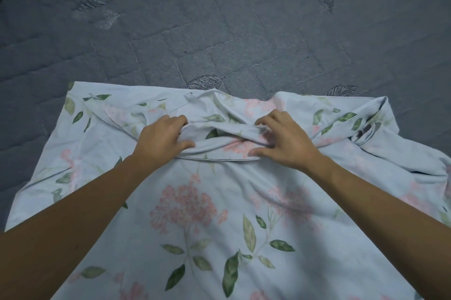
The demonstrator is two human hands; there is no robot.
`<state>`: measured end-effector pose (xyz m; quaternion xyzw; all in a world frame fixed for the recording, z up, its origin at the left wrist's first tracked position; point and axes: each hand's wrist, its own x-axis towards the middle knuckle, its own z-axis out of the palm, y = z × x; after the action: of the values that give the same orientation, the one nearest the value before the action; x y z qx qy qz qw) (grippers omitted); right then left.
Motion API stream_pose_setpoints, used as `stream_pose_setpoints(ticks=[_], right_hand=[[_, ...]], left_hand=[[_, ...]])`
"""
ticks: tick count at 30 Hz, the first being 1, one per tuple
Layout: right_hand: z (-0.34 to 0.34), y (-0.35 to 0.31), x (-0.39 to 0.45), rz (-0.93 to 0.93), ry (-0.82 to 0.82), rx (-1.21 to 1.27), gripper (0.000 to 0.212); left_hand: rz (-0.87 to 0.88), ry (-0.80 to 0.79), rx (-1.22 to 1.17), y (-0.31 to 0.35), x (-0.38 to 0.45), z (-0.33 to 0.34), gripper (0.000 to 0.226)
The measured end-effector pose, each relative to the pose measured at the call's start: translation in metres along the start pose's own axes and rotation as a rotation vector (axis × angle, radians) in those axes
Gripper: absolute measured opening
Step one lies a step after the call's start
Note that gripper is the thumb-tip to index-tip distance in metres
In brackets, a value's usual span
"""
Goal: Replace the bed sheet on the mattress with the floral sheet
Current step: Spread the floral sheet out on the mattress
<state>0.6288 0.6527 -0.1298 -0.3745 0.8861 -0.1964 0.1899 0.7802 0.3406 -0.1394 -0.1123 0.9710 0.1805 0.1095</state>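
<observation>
Lying partly unfolded on the near part of the grey quilted mattress (219,31), the floral sheet (207,214) is bunched into folds along its far edge. The left hand (161,138) grips one fold with curled fingers, and the right hand (283,141) pinches the same bunched fold just beside it.

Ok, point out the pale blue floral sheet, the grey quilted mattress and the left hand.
pale blue floral sheet (195,202), head view, flat printed middle.
grey quilted mattress (219,19), head view, bare top.
left hand (162,138), head view, back of hand.
</observation>
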Motion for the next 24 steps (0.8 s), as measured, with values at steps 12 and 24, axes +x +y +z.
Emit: stream_pose_setpoints(ticks=[12, 24], right_hand=[[-0.006, -0.019, -0.002, 0.056, 0.436, -0.162, 0.007], [0.017, -0.024, -0.038, 0.069, 0.246, -0.025, 0.008]], left_hand=[[0.254, 0.315, 0.134, 0.009, -0.021, -0.004, 0.021], [0.21, 0.214, 0.067, 0.016, -0.029, 0.022, 0.021]])
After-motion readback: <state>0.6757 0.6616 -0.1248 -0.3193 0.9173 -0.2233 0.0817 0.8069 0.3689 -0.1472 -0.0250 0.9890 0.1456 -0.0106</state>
